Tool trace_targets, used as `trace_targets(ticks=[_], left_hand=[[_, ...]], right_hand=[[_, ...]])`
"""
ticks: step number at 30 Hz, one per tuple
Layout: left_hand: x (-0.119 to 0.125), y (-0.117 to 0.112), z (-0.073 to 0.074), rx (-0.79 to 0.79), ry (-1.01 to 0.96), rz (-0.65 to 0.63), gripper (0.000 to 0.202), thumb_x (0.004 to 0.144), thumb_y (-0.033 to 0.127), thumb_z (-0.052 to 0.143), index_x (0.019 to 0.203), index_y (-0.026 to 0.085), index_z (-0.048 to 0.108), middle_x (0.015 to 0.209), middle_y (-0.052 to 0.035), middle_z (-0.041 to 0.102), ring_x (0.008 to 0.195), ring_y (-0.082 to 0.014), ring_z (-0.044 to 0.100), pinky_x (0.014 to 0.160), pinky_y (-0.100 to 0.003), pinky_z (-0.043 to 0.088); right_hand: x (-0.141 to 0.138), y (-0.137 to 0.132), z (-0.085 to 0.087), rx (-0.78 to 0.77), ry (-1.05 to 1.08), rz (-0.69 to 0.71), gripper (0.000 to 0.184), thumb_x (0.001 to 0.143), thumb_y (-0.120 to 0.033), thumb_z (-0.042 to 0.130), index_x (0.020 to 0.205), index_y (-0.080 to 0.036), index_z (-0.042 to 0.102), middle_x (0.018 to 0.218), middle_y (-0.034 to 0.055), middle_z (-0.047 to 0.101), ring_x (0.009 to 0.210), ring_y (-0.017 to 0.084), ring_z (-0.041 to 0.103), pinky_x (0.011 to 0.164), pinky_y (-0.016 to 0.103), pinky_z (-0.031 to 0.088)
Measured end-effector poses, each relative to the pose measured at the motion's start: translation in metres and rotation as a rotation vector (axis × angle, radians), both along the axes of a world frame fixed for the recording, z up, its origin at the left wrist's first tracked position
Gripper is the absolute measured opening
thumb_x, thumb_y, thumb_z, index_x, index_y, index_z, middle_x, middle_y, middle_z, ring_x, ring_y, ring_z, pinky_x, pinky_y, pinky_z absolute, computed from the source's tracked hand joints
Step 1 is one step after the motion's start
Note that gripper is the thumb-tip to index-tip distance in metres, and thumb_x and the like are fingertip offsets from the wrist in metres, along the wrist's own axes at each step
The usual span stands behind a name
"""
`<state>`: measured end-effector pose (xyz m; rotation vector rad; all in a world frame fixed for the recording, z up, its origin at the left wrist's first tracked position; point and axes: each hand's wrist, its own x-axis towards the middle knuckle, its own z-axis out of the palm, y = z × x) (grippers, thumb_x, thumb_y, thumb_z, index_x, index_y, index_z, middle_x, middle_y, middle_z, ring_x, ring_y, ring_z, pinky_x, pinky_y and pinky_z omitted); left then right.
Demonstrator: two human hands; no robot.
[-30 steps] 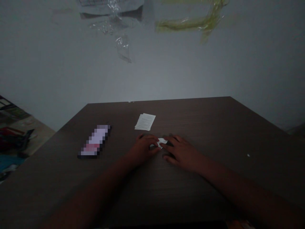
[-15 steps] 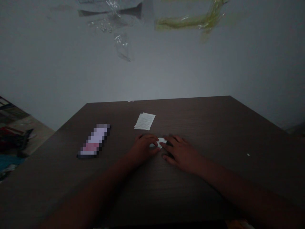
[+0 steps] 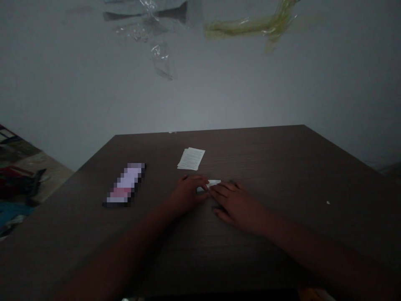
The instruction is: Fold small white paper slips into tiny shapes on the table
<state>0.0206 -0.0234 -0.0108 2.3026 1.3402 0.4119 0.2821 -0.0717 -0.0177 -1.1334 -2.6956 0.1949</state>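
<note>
Fingers (image 3: 199,181) of the left hand (image 3: 187,195) are curled, tips on the left end of a small folded white paper (image 3: 214,182); whether they pinch or merely press it cannot be told. Right hand (image 3: 237,203) fingers lie extended and released, flat over the paper's right part. Paper lies flat on the dark wooden table (image 3: 282,163), just below frame centre, long axis running left to right. Both forearms enter from the lower edge, converging, palms down. Printed slip (image 3: 191,159) lies just above the hands
</note>
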Motion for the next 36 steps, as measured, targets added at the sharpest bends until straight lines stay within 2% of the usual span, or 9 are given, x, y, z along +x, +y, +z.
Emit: trace_targets(ticks=[4,7,13,17,21,26,32,36], left_hand=[[-0.006,0.003,0.001,-0.014,0.013,-0.026,0.013,0.108,0.024,0.087,0.121,0.028,0.086,0.16,-0.0073,0.089,0.163,-0.0357,0.075,0.155,-0.069,0.034],[-0.01,0.005,0.0,-0.016,0.011,-0.049,0.019,0.105,0.026,0.09,0.123,0.029,0.085,0.163,-0.0078,0.088,0.164,-0.0367,0.075,0.154,-0.071,0.036],[-0.015,0.006,-0.002,0.015,-0.01,-0.087,0.026,0.109,0.026,0.086,0.135,0.027,0.085,0.164,-0.0116,0.086,0.164,-0.035,0.075,0.154,-0.072,0.037],[-0.017,0.006,-0.001,-0.017,-0.001,-0.088,0.027,0.11,0.028,0.084,0.136,0.031,0.087,0.167,-0.0085,0.085,0.166,-0.0334,0.073,0.155,-0.069,0.036],[-0.016,0.007,0.0,-0.025,0.002,-0.086,0.028,0.109,0.028,0.083,0.136,0.031,0.088,0.166,-0.0087,0.086,0.165,-0.0346,0.075,0.155,-0.07,0.035],[-0.015,0.008,-0.002,-0.013,-0.017,-0.084,0.026,0.106,0.03,0.086,0.132,0.034,0.088,0.164,-0.007,0.087,0.163,-0.0333,0.076,0.154,-0.064,0.04],[-0.007,0.002,-0.005,0.004,-0.004,-0.022,0.025,0.108,0.027,0.085,0.132,0.029,0.087,0.164,-0.009,0.087,0.163,-0.0378,0.076,0.156,-0.073,0.033],[-0.004,0.001,-0.008,0.01,-0.001,0.013,0.022,0.105,0.024,0.088,0.126,0.028,0.087,0.162,-0.0101,0.087,0.161,-0.0396,0.077,0.154,-0.076,0.036]], right_hand=[[0.003,0.003,-0.004,-0.012,0.025,0.004,0.057,0.123,-0.045,0.071,0.176,-0.025,0.074,0.173,0.0197,0.078,0.161,0.044,0.07,0.13,0.067,0.059],[0.004,0.003,-0.004,-0.019,0.045,0.01,0.056,0.122,-0.043,0.071,0.176,-0.027,0.074,0.174,0.0191,0.078,0.161,0.044,0.07,0.129,0.067,0.06],[0.004,0.002,-0.004,-0.011,0.031,0.006,0.055,0.123,-0.042,0.07,0.175,-0.025,0.075,0.175,0.0199,0.077,0.161,0.045,0.07,0.129,0.068,0.061],[0.004,0.002,-0.003,-0.008,0.007,0.005,0.056,0.123,-0.042,0.071,0.175,-0.022,0.075,0.174,0.0214,0.078,0.161,0.045,0.07,0.129,0.068,0.062],[0.004,0.001,-0.002,-0.013,0.026,0.002,0.056,0.122,-0.04,0.075,0.175,-0.024,0.076,0.173,0.0202,0.078,0.162,0.045,0.07,0.131,0.068,0.061],[0.004,0.001,0.0,-0.033,0.004,0.004,0.058,0.123,-0.041,0.072,0.176,-0.018,0.073,0.173,0.0227,0.078,0.163,0.047,0.069,0.131,0.069,0.062],[0.003,-0.002,0.003,-0.041,-0.018,-0.031,0.056,0.123,-0.04,0.072,0.178,-0.026,0.074,0.178,0.0179,0.075,0.165,0.047,0.067,0.131,0.071,0.062],[0.004,-0.002,0.003,-0.059,-0.034,-0.05,0.055,0.123,-0.043,0.073,0.178,-0.032,0.075,0.182,0.0142,0.073,0.167,0.049,0.065,0.13,0.073,0.062]])
